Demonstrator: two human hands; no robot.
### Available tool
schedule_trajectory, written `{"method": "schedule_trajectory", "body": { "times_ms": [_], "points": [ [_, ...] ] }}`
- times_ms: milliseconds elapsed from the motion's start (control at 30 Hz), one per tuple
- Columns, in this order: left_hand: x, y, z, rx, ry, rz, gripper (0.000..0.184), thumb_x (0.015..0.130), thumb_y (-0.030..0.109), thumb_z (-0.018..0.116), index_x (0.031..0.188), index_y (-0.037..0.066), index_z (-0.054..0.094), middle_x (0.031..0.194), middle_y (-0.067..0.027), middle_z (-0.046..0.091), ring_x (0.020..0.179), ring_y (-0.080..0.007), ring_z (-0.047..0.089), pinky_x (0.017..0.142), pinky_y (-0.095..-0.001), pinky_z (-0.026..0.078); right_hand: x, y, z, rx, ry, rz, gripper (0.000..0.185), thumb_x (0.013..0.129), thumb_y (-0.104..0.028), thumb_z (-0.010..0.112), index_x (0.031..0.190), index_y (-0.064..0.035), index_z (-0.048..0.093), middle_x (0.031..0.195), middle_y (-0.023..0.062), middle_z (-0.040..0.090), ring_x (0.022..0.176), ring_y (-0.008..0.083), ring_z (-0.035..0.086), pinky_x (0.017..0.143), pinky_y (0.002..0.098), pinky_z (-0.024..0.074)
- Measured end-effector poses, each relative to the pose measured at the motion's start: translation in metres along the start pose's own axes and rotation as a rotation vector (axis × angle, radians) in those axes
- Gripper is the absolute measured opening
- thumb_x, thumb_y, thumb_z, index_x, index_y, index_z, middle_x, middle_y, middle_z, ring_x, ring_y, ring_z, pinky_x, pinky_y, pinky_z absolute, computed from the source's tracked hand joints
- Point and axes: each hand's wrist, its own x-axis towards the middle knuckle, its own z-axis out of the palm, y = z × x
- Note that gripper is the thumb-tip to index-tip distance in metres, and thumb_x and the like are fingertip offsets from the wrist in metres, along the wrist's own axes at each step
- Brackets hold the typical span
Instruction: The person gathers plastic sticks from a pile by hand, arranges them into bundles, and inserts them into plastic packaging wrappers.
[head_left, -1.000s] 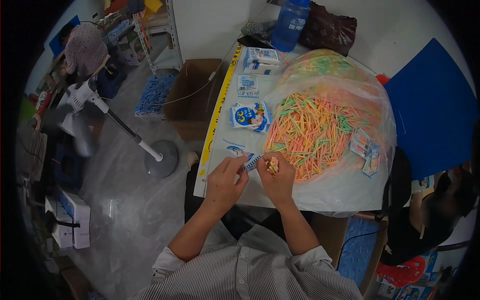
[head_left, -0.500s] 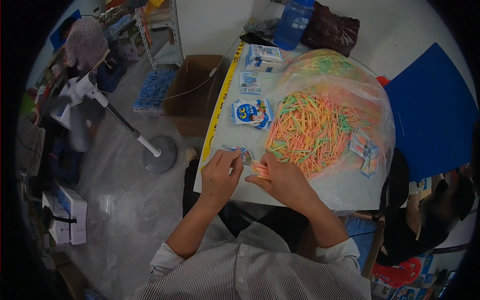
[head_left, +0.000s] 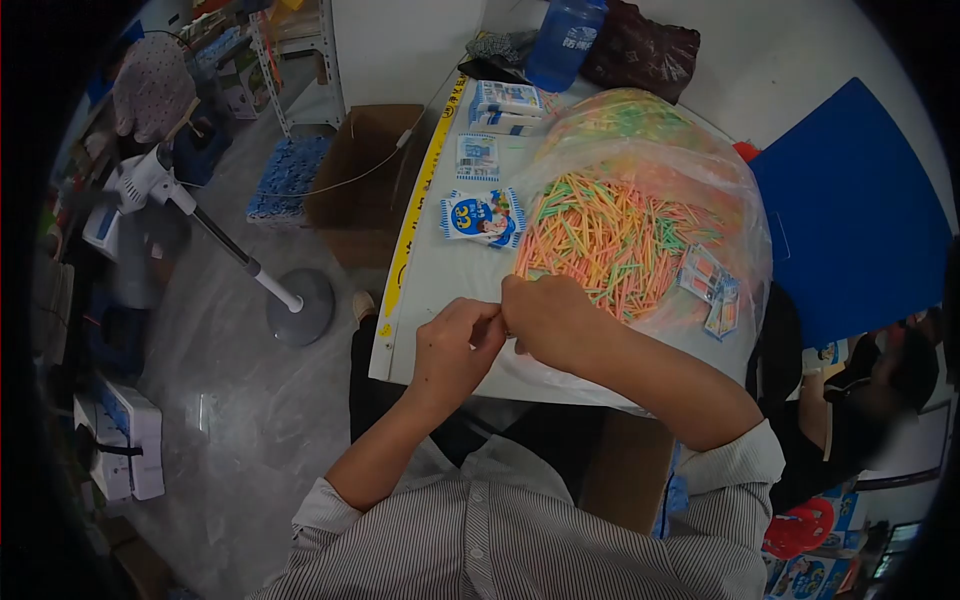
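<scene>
My left hand (head_left: pixel 455 348) and my right hand (head_left: pixel 555 315) meet at the near edge of the white table, fingers pinched together. My right hand, knuckles up, covers most of what lies between them. The small printed packet and the coloured sticks seen there a moment ago are hidden. Just beyond my right hand, a heap of thin pink, yellow and green sticks (head_left: pixel 610 245) lies in a big clear plastic bag (head_left: pixel 700 165). A blue-and-white printed packet (head_left: pixel 482 217) lies beyond my left hand, with a flatter small packet (head_left: pixel 478 157) behind it.
Stacked packets (head_left: pixel 507 105), a blue bottle (head_left: pixel 565 45) and a brown bag (head_left: pixel 642 50) stand at the back. Small packets (head_left: pixel 710 285) lie on the clear bag. A blue panel (head_left: pixel 855 210) rises at right. Left are a cardboard box (head_left: pixel 365 180) and a fan (head_left: pixel 225 240). Other people sit nearby.
My right hand has turned knuckles up and come against my left hand, its elbow swinging outward. The sticks and small packet between them have gone out of sight. The whole view has shifted slightly.
</scene>
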Motion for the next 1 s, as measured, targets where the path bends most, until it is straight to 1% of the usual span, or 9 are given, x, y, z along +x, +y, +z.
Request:
{"method": "schedule_trajectory", "body": {
  "times_ms": [133,333,433,500,600,733,800,933,1000],
  "points": [
    [0.001,-0.006,-0.003,-0.116,0.06,-0.218,0.008,0.073,0.005,0.06,0.077,-0.001,0.055,0.065,-0.0095,0.059,0.055,-0.0138,0.059,0.051,-0.0226,0.046,0.002,-0.004,-0.02,0.021,0.03,-0.003,0.048,0.062,-0.015,0.068,0.097,0.0058,0.041,0.08,0.0178,0.054,0.073,0.0326,0.057,0.06,0.0392,0.045],
    [0.001,-0.012,-0.016,-0.271,0.135,-0.422,0.008,0.075,0.007,0.058,0.075,-0.001,0.054,0.063,-0.0067,0.06,0.055,-0.0079,0.057,0.051,-0.02,0.044,-0.008,-0.008,-0.006,0.247,0.481,-0.07,0.071,0.06,-0.018,0.071,0.115,0.0001,0.028,0.092,0.0148,0.051,0.074,0.0272,0.056,0.061,0.0368,0.0453],
    [0.001,-0.014,-0.018,-0.33,0.186,-0.398,0.008,0.075,0.006,0.057,0.074,-0.001,0.053,0.064,-0.0051,0.06,0.055,-0.0068,0.056,0.051,-0.0199,0.044,-0.013,-0.013,0.017,0.464,0.555,0.125,0.064,0.061,-0.018,0.072,0.112,-0.0031,0.037,0.088,0.0119,0.052,0.069,0.0215,0.055,0.06,0.0313,0.0454],
    [0.0,-0.014,-0.017,-0.342,0.178,-0.401,0.008,0.075,0.006,0.057,0.074,-0.001,0.052,0.064,-0.0047,0.06,0.055,-0.0064,0.056,0.051,-0.0195,0.044,-0.006,-0.013,0.043,0.704,0.597,0.208,0.045,0.065,-0.011,0.07,0.104,-0.0034,0.048,0.083,0.0083,0.053,0.067,0.0146,0.053,0.058,0.0252,0.0444],
    [0.001,-0.012,-0.017,-0.405,0.166,-0.426,0.008,0.076,0.005,0.056,0.075,0.0,0.051,0.065,-0.0041,0.058,0.056,-0.0057,0.055,0.05,-0.0185,0.043,0.001,-0.012,0.065,0.952,0.842,0.055,0.026,0.07,-0.003,0.064,0.094,-0.0025,0.054,0.08,0.0056,0.054,0.065,0.0099,0.052,0.055,0.0207,0.0426],
    [0.003,-0.008,-0.019,-0.377,0.177,-0.384,0.008,0.076,0.005,0.056,0.075,0.0,0.049,0.064,-0.0038,0.057,0.055,-0.0048,0.054,0.05,-0.017,0.042,0.003,-0.013,0.073,0.995,0.93,-0.003,0.022,0.071,0.004,0.06,0.092,-0.0021,0.055,0.081,0.0039,0.054,0.065,0.0086,0.052,0.055,0.0193,0.0417],
    [0.004,-0.009,-0.018,-0.332,0.16,-0.379,0.008,0.076,0.005,0.056,0.075,0.0,0.049,0.064,-0.0038,0.057,0.055,-0.0048,0.054,0.049,-0.0169,0.042,0.0,-0.019,0.065,1.256,0.895,0.082,0.02,0.071,0.004,0.059,0.09,-0.0026,0.057,0.08,0.0035,0.053,0.067,0.0078,0.051,0.056,0.0189,0.0413],
    [0.003,-0.015,-0.015,-0.295,0.122,-0.414,0.009,0.076,0.005,0.056,0.073,0.0,0.049,0.063,-0.0042,0.058,0.055,-0.0052,0.054,0.05,-0.0171,0.042,0.001,-0.021,0.06,1.166,0.928,0.113,0.02,0.071,0.004,0.059,0.09,-0.0037,0.059,0.082,0.0044,0.053,0.065,0.0093,0.051,0.056,0.0202,0.0413],
    [0.003,-0.017,-0.013,-0.315,0.124,-0.415,0.009,0.076,0.006,0.056,0.073,0.0,0.049,0.063,-0.0044,0.058,0.055,-0.0056,0.055,0.05,-0.0173,0.042,0.005,-0.017,0.066,0.735,1.094,-0.115,0.024,0.071,0.002,0.059,0.094,-0.0054,0.059,0.085,0.0059,0.053,0.065,0.0123,0.05,0.058,0.0225,0.0416]
  ]
}}
